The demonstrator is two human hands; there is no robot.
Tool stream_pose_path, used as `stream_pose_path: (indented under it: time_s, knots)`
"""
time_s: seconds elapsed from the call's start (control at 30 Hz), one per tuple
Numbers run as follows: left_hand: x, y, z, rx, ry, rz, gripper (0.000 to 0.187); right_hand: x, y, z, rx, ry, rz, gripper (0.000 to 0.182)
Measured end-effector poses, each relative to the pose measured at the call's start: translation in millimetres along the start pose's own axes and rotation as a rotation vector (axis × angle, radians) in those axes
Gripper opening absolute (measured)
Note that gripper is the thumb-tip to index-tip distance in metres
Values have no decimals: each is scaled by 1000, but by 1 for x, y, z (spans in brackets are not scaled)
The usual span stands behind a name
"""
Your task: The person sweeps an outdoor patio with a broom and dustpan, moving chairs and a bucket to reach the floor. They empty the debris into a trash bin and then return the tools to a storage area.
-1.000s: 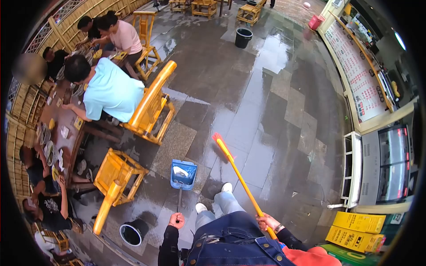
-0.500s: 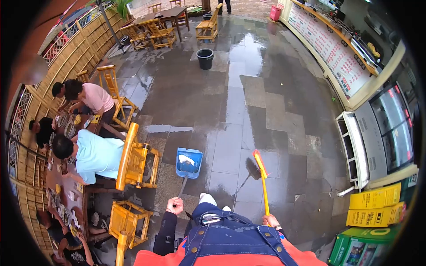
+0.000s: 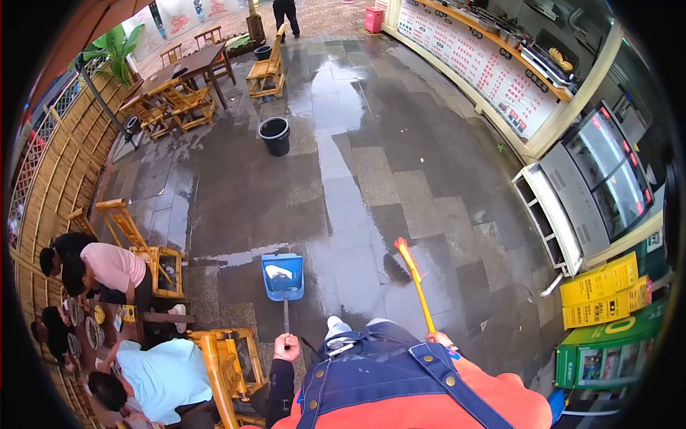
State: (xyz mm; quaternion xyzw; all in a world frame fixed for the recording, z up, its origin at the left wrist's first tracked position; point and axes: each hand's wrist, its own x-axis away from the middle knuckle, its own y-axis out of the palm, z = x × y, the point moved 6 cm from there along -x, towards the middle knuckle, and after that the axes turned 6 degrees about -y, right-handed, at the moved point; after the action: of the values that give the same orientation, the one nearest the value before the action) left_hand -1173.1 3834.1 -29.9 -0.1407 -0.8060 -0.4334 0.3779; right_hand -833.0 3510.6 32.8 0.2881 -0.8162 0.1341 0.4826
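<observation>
My left hand [image 3: 286,347] is closed around the grey handle of a blue dustpan [image 3: 284,289], held out in front of me low over the paving. Something white and crumpled lies in the pan. In my right hand [image 3: 439,339] is the yellow handle of a broom [image 3: 417,287], fingers wrapped round its near end. The broom's red end points forward and away from me, and a dark shadow falls on the wet floor beside it. My white shoes show between the two tools.
A black bucket [image 3: 275,136] stands ahead on wet paving. People sit at a table on the left, near bamboo chairs [image 3: 229,372]. To the right are a display fridge [image 3: 607,182], a white rack [image 3: 550,222] and yellow boxes [image 3: 600,289]. Two small light bits lie on the floor.
I have moved forward and turned somewhat right; the seated people and bucket shift left and downward in view. Both hands keep their holds. A standing person at the back shows more fully.
</observation>
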Motion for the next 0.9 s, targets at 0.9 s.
stream_pose_path:
  time_s: [0.9]
  knots:
    - [-370, 649, 217, -339, -264, 81, 12, -392, 223, -606, -356, -158, -172, 16]
